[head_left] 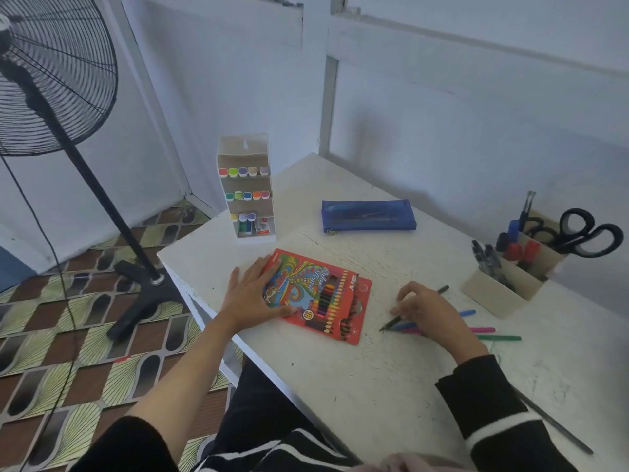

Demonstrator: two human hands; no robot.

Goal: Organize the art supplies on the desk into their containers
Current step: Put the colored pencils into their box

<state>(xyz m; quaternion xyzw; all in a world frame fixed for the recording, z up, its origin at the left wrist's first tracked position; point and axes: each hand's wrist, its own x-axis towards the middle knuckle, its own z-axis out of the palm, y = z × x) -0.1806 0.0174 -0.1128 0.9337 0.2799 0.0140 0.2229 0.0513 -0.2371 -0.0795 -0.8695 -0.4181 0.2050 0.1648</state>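
White desk point(374, 386) set into a corner of pale blue-white walls. Patterned tile floor point(68, 352) on the left, where a black standing fan point(51, 80) is cut off by the frame edge.

Hidden or unclear:
- Your right hand point(425, 310) covers the middle of the loose coloured pencils, so only their ends show.
- A dark pencil point(442, 289) pokes out past your knuckles. Its tip comes out below your fingers.
- Blue point(468, 313), pink point(483, 330) and green point(500, 337) ends stick out to the right.
- Your right fingers are bent down onto the bunch. I can't tell if they actually grip one or just rest on them.
- A thin dark stick point(558, 427) lies near the desk's right edge; I can't tell what it is.
- The print on the pencil box is too blurred to read.

The red pencil box point(320, 294) lies flat near the desk's front-left edge. It has a swirly multicolour cover and a window showing a row of pencils. Your left hand point(253, 294) lies flat on its left part, fingers straight and spread, pressing and not gripping.

Behind the box:
- A white marker rack point(246, 189) stands upright with three rows of coloured caps.
- A blue zip pouch point(368, 216) lies flat, well apart from the box.

On the right, a beige desk organiser point(503, 291) holds dark pens point(486, 258), red markers point(520, 250) and black scissors point(585, 236). It sits near the loose pencils without touching them.
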